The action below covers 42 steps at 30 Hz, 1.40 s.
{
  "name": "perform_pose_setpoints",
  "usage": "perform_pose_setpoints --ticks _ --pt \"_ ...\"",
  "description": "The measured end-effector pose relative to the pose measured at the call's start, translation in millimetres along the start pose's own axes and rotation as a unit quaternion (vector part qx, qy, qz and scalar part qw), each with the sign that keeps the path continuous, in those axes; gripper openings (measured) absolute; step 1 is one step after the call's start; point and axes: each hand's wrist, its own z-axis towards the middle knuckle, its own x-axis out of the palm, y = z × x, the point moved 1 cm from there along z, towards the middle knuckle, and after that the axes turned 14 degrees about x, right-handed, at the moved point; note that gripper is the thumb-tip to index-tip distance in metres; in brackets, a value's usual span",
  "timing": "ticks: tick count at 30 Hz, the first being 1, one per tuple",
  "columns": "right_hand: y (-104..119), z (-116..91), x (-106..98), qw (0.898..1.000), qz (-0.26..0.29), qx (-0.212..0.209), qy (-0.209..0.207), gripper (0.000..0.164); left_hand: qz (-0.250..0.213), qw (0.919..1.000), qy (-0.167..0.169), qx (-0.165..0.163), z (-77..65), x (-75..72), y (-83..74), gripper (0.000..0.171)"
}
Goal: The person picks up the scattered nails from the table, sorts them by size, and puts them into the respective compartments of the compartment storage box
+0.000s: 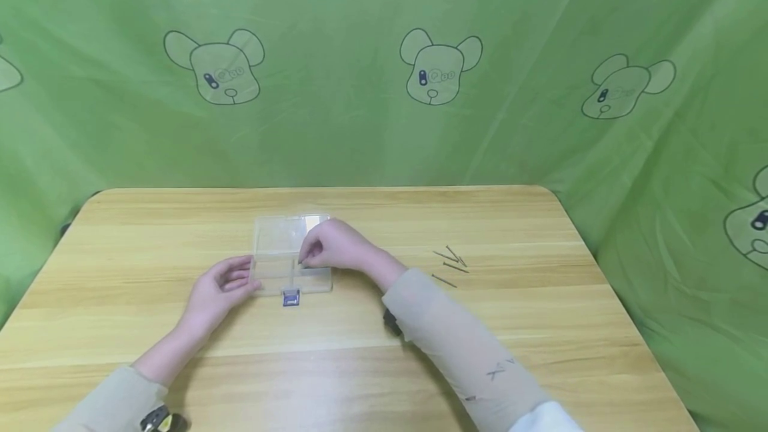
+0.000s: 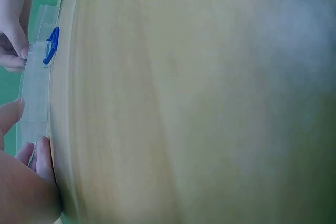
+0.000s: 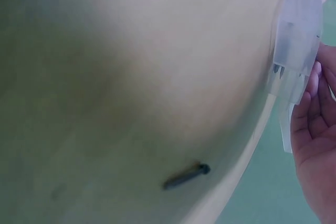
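Note:
A clear plastic compartment box [image 1: 273, 283] with a blue latch [image 1: 291, 297] lies on the table, its lid [image 1: 277, 235] tipped open to the back. My left hand [image 1: 219, 289] grips the box's left end, thumb at the near corner and fingers along the side. Over the back right compartment, my right hand [image 1: 336, 245] pinches a small screw, mostly hidden by the fingertips; a dark tip shows below them. Pointed screw tips [image 3: 278, 70] show through the box wall in the right wrist view.
Several loose screws [image 1: 451, 267] lie on the table to the right of the box, beyond my right forearm. The wooden table [image 1: 336, 379] has rounded back corners. A green cloth [image 1: 336, 145] with bear-head drawings hangs behind and beside it.

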Motion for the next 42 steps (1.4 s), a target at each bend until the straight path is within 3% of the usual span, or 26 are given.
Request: perform_pose_setpoints --ticks 20,33,42 --pt "3 0 4 0.998 -0.054 -0.004 -0.02 0.006 0.012 0.9999 0.003 0.001 1.2 -2.2 -0.5 0.066" --pt "0 -9 -10 1.0 -0.01 0.012 -0.013 0.011 0.01 0.9999 0.002 0.004 0.5 -0.9 -0.2 0.065" --pt "-17 -20 -29 0.998 0.026 0.036 -0.04 0.012 0.007 1.0 0.003 0.006 -0.4 -0.7 -2.3 0.066"
